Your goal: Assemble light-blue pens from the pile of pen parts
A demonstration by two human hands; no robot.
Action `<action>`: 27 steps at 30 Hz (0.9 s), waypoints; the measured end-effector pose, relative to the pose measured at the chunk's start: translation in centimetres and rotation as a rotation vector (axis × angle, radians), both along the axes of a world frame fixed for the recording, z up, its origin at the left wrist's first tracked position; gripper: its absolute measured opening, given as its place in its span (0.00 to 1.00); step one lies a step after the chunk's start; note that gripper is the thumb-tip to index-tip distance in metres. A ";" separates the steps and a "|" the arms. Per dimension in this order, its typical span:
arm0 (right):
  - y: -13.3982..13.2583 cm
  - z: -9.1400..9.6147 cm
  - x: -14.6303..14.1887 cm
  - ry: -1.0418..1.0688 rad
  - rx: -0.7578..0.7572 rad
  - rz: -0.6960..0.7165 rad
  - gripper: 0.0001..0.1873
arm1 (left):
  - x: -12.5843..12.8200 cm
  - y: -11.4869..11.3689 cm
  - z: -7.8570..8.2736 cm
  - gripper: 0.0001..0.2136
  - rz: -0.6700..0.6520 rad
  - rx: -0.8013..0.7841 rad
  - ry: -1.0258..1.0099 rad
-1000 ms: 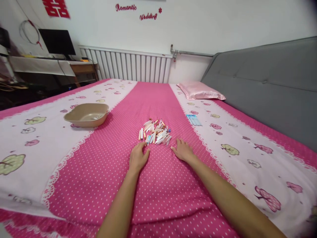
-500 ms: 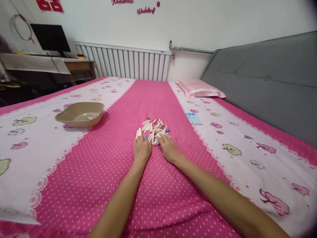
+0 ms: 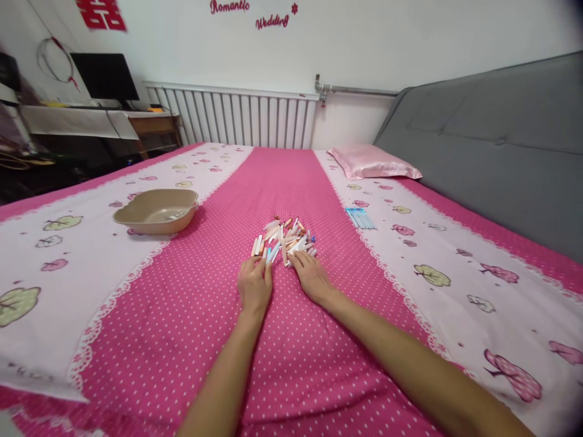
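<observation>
Pink pillow (image 3: 373, 162) beside gray headboard (image 3: 492, 142), right side. White radiator (image 3: 235, 118) along back wall (image 3: 387, 48), pipe (image 3: 359, 90) running off its right end. Left: monitor (image 3: 104, 76) on desk (image 3: 155, 125), coiled cable (image 3: 39, 57) hanging on wall. Red lettering (image 3: 272, 22) and red sign (image 3: 101, 14) up high.

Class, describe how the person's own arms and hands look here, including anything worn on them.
The left hand and right hand are bare, without gloves. The left forearm and right forearm are uncovered, with no sleeve, watch or bracelet showing. Thin rings would be too small to make out.
</observation>
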State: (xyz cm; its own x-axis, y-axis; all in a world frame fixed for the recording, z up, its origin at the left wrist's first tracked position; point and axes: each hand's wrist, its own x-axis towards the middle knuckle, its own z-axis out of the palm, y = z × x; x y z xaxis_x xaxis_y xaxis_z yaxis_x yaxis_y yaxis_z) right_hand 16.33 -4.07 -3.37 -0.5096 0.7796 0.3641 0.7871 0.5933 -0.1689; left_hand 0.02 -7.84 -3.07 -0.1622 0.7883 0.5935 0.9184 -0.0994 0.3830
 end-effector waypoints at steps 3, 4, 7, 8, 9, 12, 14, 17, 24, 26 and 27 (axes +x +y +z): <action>-0.5 1.4 0.3 0.090 -0.002 -0.003 0.26 | 0.2 -0.7 0.1 0.15 -0.053 0.049 -0.037; -0.7 1.9 0.4 0.143 -0.009 0.007 0.27 | 0.4 -0.8 0.2 0.15 -0.069 0.057 -0.041; -1.3 3.0 0.7 0.281 -0.045 0.087 0.29 | 0.8 -1.1 0.2 0.14 -0.123 0.059 -0.032; -1.5 3.2 0.7 0.296 -0.060 0.118 0.29 | 1.0 -1.1 0.2 0.14 -0.154 0.058 -0.030; -1.6 3.3 0.8 0.305 -0.078 0.138 0.28 | 1.1 -1.1 0.3 0.14 -0.194 0.056 -0.028; -1.5 3.1 0.9 0.381 -0.130 0.141 0.24 | 1.3 -1.2 0.3 0.13 -0.314 0.048 -0.037; -1.3 3.0 1.1 0.469 -0.135 0.153 0.20 | 1.3 -1.2 0.2 0.12 -0.355 0.041 -0.055; -1.2 3.2 1.5 0.544 -0.110 0.197 0.17 | 1.2 -1.2 0.2 0.11 -0.355 0.008 -0.062; -2.4 3.6 1.3 0.468 -0.164 0.231 0.20 | 1.3 -1.4 0.3 0.13 -0.277 -0.069 -0.048; -2.7 3.6 1.2 0.440 -0.188 0.258 0.21 | 1.4 -1.5 0.5 0.11 -0.229 -0.109 -0.035; -2.9 3.7 1.1 0.423 -0.199 0.282 0.21 | 1.4 -1.6 0.6 0.10 -0.198 -0.133 -0.028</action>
State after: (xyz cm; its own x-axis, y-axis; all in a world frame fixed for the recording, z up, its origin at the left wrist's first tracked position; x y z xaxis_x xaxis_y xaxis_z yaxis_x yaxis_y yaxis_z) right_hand 17.46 -6.93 0.28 -0.5497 0.7090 0.4418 0.4413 0.6955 -0.5671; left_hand 1.42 -9.43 -2.43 -0.0117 0.8772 0.4800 0.8747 -0.2236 0.4299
